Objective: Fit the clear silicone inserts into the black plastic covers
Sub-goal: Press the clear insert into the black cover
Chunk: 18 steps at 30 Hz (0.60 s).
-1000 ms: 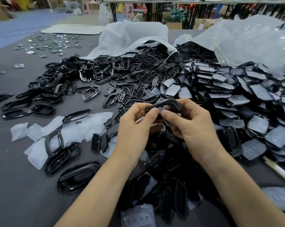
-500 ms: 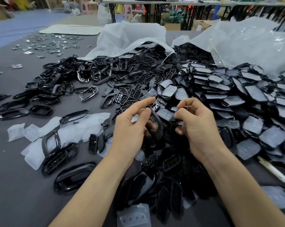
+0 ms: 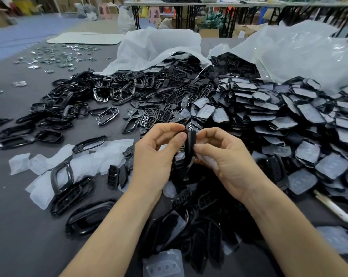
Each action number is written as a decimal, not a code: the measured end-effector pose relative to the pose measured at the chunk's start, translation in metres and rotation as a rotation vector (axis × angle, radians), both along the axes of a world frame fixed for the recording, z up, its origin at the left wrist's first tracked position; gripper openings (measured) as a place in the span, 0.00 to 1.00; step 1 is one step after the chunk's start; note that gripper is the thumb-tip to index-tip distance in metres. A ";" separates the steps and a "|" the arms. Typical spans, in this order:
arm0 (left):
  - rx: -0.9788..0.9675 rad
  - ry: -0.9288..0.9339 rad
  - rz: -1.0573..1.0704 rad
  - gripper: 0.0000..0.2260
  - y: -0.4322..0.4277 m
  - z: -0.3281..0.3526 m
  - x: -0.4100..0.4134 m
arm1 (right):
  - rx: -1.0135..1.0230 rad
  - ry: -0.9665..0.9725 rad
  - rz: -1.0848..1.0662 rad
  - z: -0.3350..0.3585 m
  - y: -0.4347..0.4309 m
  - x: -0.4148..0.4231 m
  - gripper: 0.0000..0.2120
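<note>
Seemingly mid-fit, the left hand (image 3: 155, 156) and right hand (image 3: 229, 162) both pinch one black cover (image 3: 190, 144) edge-on above the pile (image 3: 209, 206), with a clear insert (image 3: 206, 159) against the right palm, probably to be pressed in next.

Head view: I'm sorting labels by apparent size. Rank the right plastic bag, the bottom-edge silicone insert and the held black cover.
1. plastic bag
2. silicone insert, enlarged by nearness
3. black cover, seen edge-on

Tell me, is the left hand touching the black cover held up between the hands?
Touching. The head view shows the left hand pinching the black cover by its left edge.
</note>
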<state>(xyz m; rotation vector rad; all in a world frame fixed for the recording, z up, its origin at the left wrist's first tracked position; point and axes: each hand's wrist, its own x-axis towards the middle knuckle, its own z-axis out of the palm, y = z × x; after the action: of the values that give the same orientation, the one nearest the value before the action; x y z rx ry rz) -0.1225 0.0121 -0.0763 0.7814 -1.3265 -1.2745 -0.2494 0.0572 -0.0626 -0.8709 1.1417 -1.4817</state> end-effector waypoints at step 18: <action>-0.004 -0.027 -0.033 0.08 0.010 0.003 -0.007 | -0.019 -0.260 -0.021 0.004 -0.001 0.009 0.06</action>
<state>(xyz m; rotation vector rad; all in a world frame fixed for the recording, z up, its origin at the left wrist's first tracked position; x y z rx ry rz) -0.1297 0.0219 -0.0733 0.7792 -1.3680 -1.2912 -0.2400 0.0564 -0.0590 -0.6580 0.9477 -1.5733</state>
